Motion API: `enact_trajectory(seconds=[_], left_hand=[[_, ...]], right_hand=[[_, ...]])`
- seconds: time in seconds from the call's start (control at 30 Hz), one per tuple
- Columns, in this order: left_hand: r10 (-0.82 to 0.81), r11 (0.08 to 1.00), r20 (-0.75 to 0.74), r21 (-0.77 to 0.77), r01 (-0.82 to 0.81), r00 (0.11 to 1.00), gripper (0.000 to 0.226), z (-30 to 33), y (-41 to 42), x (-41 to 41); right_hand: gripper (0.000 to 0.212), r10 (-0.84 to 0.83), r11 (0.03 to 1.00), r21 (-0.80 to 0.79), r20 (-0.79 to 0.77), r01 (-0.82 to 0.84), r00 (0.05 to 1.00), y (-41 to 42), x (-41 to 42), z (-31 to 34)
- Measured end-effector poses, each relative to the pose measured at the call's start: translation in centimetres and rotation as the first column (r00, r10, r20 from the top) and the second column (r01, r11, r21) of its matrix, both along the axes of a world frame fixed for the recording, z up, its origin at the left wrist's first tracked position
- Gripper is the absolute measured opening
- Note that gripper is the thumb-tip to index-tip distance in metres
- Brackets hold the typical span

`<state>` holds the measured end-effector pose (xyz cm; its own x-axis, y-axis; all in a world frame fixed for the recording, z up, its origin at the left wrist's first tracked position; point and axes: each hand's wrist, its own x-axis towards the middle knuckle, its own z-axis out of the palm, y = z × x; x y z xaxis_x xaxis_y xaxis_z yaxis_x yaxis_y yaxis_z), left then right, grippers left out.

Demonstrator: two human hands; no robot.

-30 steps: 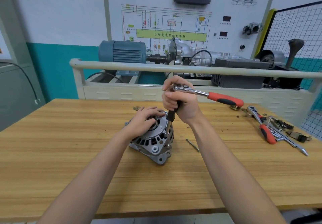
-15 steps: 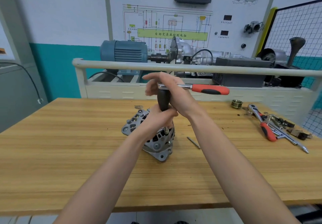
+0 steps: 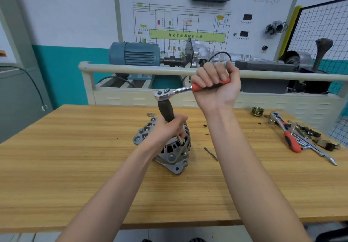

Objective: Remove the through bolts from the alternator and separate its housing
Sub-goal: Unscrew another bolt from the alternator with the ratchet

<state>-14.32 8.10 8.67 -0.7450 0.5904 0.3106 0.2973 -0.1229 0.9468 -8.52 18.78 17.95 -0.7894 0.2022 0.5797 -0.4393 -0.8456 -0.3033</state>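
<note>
A silver alternator (image 3: 172, 153) stands on the wooden table (image 3: 75, 157). A ratchet wrench (image 3: 175, 91) with a red handle sits on top of a black driver handle (image 3: 165, 110), whose socket tip rests on a bolt at the alternator's upper rim. My left hand (image 3: 167, 129) grips the lower end of the black driver just above the alternator. My right hand (image 3: 216, 87) grips the ratchet's red handle, raised above the table. One loose through bolt (image 3: 211, 153) lies on the table to the right of the alternator.
At the table's right lie a second red-handled ratchet (image 3: 286, 134), several extension bars and small parts (image 3: 316, 145), and a brass pulley (image 3: 257, 111). A small washer (image 3: 150, 114) lies behind the alternator. A railed training bench with a blue motor (image 3: 134, 53) stands beyond the table.
My right hand moved from the ratchet head out along the red handle and swung it to the right. My left hand moved from the alternator body up onto the black driver's lower end.
</note>
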Motion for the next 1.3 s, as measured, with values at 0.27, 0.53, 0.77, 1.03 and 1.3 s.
enact_trajectory(seconds=[0.27, 0.53, 0.77, 1.03, 1.3], left_hand=[[-0.231, 0.928, -0.137, 0.265, 0.260, 0.963, 0.037, 3.2, 0.4, 0.9], [0.078, 0.895, 0.070, 0.434, -0.101, 0.994, 0.036, 2.6, 1.2, 0.7], [0.113, 0.914, 0.041, 0.386, -0.120, 0.993, 0.046, 2.5, 0.7, 0.9], [-0.208, 0.948, -0.085, 0.227, 0.222, 0.974, 0.039, 3.8, -0.6, 0.5], [-0.050, 0.974, -0.052, 0.220, 0.060, 0.997, 0.044, 3.6, 0.3, 1.6]], right_hand=[[0.038, 0.197, 0.965, -0.211, 0.208, -0.153, 0.958, 1.9, -1.1, 1.3], [0.049, -0.380, 0.919, 0.068, -0.104, 0.388, 0.919, -2.8, 2.8, -1.4], [0.052, -0.341, 0.932, 0.099, -0.095, 0.350, 0.935, -1.8, 1.9, -0.8], [0.046, 0.068, 0.998, -0.014, 0.217, -0.067, 0.974, 1.8, -2.4, 0.6], [0.036, -0.759, 0.283, 0.947, 0.126, 0.150, 0.638, 2.3, -5.6, -8.4]])
